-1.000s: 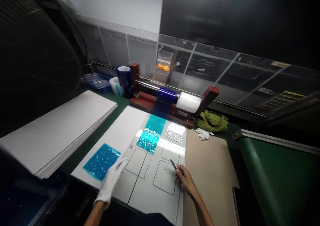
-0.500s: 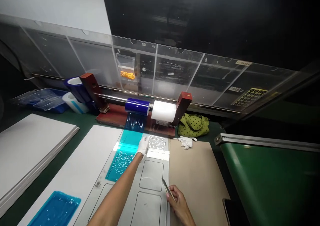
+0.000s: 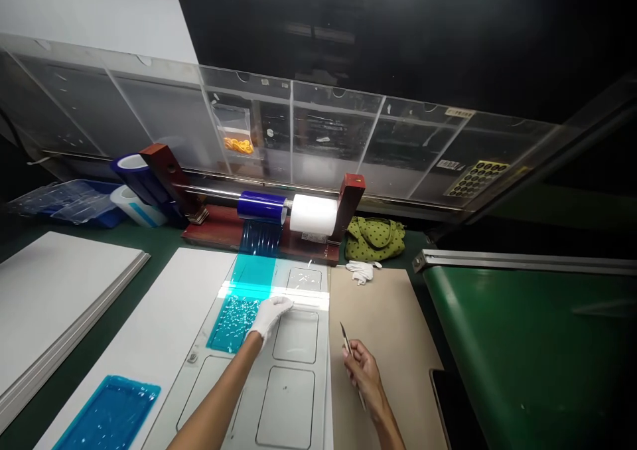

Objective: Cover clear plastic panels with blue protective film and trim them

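Far left: stack of white sheets [image 3: 60, 297], flat, matte, square-edged, on a dark green surface [image 3: 162, 241]. Next, a loose blue film piece [image 3: 109, 413] near the front: roughly rectangular, glossy, pale flecks, edges slightly wavy. It lies on a smooth white sheet [image 3: 164, 310].

Centre: film strip [image 3: 253, 271], thin and translucent, running from a dark blue roll [image 3: 261, 206] onto a glossy plate [image 3: 286, 407]. Strip deep blue and creased near the roll, turquoise and smooth where it meets the plate, then heavily bubbled at its front end. Plate pale grey, marked with dark-outlined rectangles, corners rounded. Roll mounted on a metal rod in a red-brown wooden stand [image 3: 213, 227], a white roll [image 3: 312, 214] beside it.

Left hand [image 3: 271, 314]: white knit glove, over the plate at the strip's right edge; fingers close together, cannot tell whether they grip anything.

Right hand [image 3: 365, 374]: bare, above a flat brown board [image 3: 388, 324]; fingers clamped on a slim knife [image 3: 344, 335], pointed dark tip aimed away from the wearer.
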Demonstrator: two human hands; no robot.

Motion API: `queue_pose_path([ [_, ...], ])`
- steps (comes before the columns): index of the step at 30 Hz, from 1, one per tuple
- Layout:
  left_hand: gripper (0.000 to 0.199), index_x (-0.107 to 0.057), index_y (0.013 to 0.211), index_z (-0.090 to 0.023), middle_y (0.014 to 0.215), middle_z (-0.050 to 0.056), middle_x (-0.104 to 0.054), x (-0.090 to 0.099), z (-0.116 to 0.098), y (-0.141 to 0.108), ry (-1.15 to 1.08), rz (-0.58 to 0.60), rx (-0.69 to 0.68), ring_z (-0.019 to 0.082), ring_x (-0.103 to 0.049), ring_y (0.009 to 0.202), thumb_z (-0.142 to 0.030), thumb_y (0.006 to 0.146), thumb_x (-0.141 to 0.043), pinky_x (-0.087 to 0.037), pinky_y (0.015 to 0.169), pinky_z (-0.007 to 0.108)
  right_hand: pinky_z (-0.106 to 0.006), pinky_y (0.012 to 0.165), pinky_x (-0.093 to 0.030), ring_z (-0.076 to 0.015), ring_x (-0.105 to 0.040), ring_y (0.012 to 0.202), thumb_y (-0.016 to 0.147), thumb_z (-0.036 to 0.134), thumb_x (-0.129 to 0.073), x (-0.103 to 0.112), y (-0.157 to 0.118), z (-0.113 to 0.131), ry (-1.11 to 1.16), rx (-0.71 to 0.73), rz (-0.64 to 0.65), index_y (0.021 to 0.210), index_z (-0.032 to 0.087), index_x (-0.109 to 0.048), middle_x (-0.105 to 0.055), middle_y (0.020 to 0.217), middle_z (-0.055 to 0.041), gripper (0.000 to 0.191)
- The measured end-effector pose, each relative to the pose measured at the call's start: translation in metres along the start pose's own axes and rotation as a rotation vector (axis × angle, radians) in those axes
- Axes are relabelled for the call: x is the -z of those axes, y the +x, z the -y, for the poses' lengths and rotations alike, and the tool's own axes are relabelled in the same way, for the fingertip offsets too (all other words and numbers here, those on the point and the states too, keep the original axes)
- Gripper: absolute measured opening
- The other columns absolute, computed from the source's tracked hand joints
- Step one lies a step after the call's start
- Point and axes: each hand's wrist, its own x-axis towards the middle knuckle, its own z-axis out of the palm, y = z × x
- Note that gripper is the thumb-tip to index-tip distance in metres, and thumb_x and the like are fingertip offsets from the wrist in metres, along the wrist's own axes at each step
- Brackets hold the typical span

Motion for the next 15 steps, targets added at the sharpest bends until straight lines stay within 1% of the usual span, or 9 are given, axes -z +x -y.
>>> queue_pose_path([
  [2, 0.027, -0.061, 0.081, -0.012, 0.084, 0.001, -0.062, 0.007, -0.004, -0.029, 0.024, 0.025, 0.023, 0.017, -0.06, 0.082, -0.039, 0.083, -0.059, -0.049, 0.078, 0.035, -0.018, 0.043, -0.03, -0.0081, -0.038, 0.05, 0.071, 0.06, -0.063, 0.003, -0.008, -0.002, -0.036, 0.038, -0.039, 0.082, 0.021, -0.051, -0.044, 0.062, 0.0059, 0.042],
  [5, 0.029, -0.06, 0.069, -0.015, 0.073, 0.001, -0.061, 0.014, -0.005, -0.08, 0.028, 0.026, 0.052, 0.017, -0.058, 0.077, -0.043, 0.075, -0.064, -0.044, 0.08, 0.034, -0.023, 0.048, -0.04, -0.0144, -0.05, 0.057, 0.071, 0.065, -0.052, 0.011, -0.019, -0.017, -0.256, 0.062, -0.215, 0.082, 0.022, -0.052, -0.052, 0.066, 0.002, 0.044],
  [7, 0.032, -0.059, 0.064, -0.017, 0.068, 0.0, -0.06, 0.016, 0.003, -0.116, 0.024, 0.019, 0.081, 0.018, -0.056, 0.074, -0.048, 0.069, -0.065, -0.042, 0.078, 0.033, -0.028, 0.055, -0.045, -0.0186, -0.056, 0.064, 0.071, 0.061, -0.05, 0.018, -0.027, -0.03, -0.416, 0.054, -0.321, 0.08, 0.023, -0.053, -0.059, 0.072, -0.0016, 0.039],
  [9, 0.036, -0.057, 0.06, -0.018, 0.063, -0.001, -0.056, 0.016, 0.019, -0.152, 0.02, 0.016, 0.123, 0.017, -0.053, 0.069, -0.053, 0.066, -0.064, -0.04, 0.073, 0.032, -0.032, 0.065, -0.047, -0.0226, -0.059, 0.073, 0.07, 0.052, -0.052, 0.025, -0.035, -0.042, -0.499, 0.054, -0.369, 0.079, 0.024, -0.054, -0.063, 0.08, -0.005, 0.03],
  [11, 0.04, -0.054, 0.057, -0.019, 0.058, -0.002, -0.053, 0.016, 0.041, -0.186, 0.018, 0.012, 0.177, 0.017, -0.05, 0.062, -0.057, 0.062, -0.064, -0.039, 0.067, 0.031, -0.035, 0.074, -0.047, -0.0255, -0.061, 0.083, 0.07, 0.042, -0.053, 0.03, -0.044, -0.05, -0.534, 0.073, -0.387, 0.083, 0.024, -0.055, -0.065, 0.088, -0.0082, 0.023],
  [13, 0.042, -0.053, 0.054, -0.02, 0.055, -0.002, -0.051, 0.018, 0.065, -0.217, 0.02, 0.002, 0.228, 0.017, -0.048, 0.059, -0.06, 0.056, -0.064, -0.038, 0.064, 0.032, -0.038, 0.081, -0.046, -0.0278, -0.06, 0.093, 0.071, 0.037, -0.051, 0.032, -0.053, -0.054, -0.569, 0.104, -0.394, 0.089, 0.022, -0.056, -0.064, 0.098, -0.0119, 0.024],
  [15, 0.044, -0.052, 0.051, -0.021, 0.052, -0.001, -0.049, 0.021, 0.091, -0.244, 0.025, -0.003, 0.278, 0.018, -0.047, 0.056, -0.064, 0.054, -0.063, -0.038, 0.062, 0.033, -0.039, 0.085, -0.045, -0.0294, -0.059, 0.099, 0.072, 0.035, -0.049, 0.033, -0.062, -0.055, -0.596, 0.137, -0.385, 0.095, 0.019, -0.057, -0.062, 0.105, -0.0147, 0.028],
])
